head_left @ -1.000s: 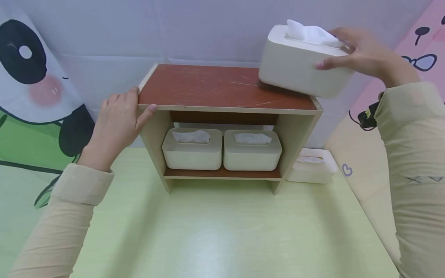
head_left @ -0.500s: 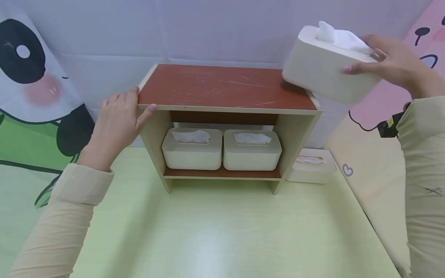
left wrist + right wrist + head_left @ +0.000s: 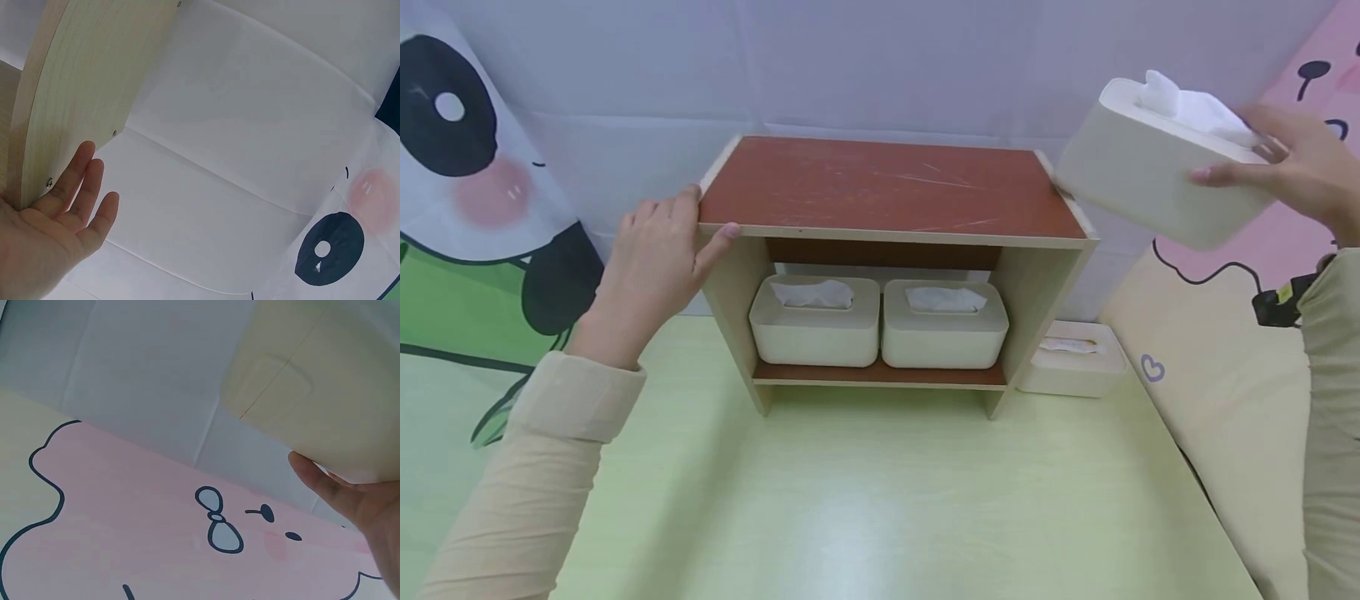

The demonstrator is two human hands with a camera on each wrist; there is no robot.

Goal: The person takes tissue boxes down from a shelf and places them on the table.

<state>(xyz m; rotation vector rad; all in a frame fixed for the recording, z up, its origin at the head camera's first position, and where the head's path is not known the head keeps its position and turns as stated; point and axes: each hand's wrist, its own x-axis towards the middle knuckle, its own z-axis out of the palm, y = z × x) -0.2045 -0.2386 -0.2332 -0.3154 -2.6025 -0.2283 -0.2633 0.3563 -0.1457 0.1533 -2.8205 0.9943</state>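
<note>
My right hand [image 3: 1303, 167] holds a cream tissue box [image 3: 1157, 167] in the air, just off the right end of a small shelf unit [image 3: 887, 187]. Its thumb presses the front face and its fingers reach over the far side. The box tilts, its right end lower, and a white tissue [image 3: 1195, 112] sticks out of its top. In the right wrist view the box's underside [image 3: 312, 381] shows above the hand. My left hand [image 3: 651, 267] rests on the unit's top left corner, thumb at the front edge, relaxed fingers [image 3: 84, 194] along the outer side panel [image 3: 81, 87].
Two similar tissue boxes, a left one [image 3: 815, 333] and a right one [image 3: 945, 333], stand side by side on the unit's lower shelf [image 3: 880, 377]. Another tissue box [image 3: 1071, 371] sits on the pale table [image 3: 850, 492] right of the unit. Cartoon-printed cloth walls surround the table.
My right hand has carried the tissue box rightward and slightly down, from over the unit's top to beyond its right end. My left hand has stayed on the corner.
</note>
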